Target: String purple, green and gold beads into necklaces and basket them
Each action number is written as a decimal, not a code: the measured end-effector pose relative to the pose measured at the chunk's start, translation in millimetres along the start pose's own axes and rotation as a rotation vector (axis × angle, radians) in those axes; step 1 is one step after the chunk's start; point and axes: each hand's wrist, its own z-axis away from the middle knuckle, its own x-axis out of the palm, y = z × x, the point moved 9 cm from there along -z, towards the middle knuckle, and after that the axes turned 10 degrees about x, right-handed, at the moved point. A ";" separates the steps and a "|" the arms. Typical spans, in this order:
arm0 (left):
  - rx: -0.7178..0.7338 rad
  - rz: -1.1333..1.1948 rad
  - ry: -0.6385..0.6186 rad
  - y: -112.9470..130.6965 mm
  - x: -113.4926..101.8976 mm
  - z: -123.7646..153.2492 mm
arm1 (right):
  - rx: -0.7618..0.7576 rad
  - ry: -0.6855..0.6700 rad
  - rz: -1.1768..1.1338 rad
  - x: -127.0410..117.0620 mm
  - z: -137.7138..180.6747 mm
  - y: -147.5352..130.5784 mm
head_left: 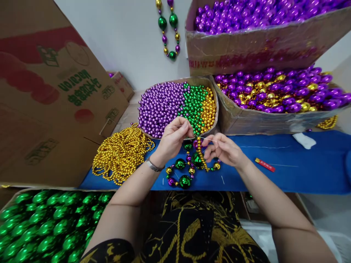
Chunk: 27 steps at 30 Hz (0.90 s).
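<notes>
My left hand (177, 137), with a metal band on the wrist, pinches a thin white thread at the front edge of the bead box. From there the thread (206, 138) runs across to my right hand (223, 150), whose thumb and forefinger close on it while the other fingers curl loosely. Between the hands a short string of small gold beads (202, 156) hangs from the thread. Under them a string of green, purple and gold beads (184, 181) lies curved on the blue cloth (274, 146), partly hidden by the left hand.
An open box (217, 109) holds small purple, green and gold beads. Gold bead strands (120, 157) lie left. More bead boxes (257, 122) stand right, one above another. Large green beads (52, 223) fill the lower left. A red packet (265, 164) and a white object (304, 140) lie right.
</notes>
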 end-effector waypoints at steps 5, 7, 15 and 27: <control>-0.022 0.092 0.067 -0.7 -3.7 9.6 | -0.150 0.099 0.045 -1.8 7.9 -7.4; -0.035 0.142 0.095 -4.7 -2.8 14.5 | -0.206 0.219 -0.017 -8.1 9.6 -17.2; 0.016 0.026 -0.012 8.1 5.0 15.8 | -0.177 0.415 0.060 -0.9 11.1 -50.2; 0.245 -0.132 -0.122 42.7 30.1 -8.3 | -0.332 0.598 1.496 19.1 22.6 -93.6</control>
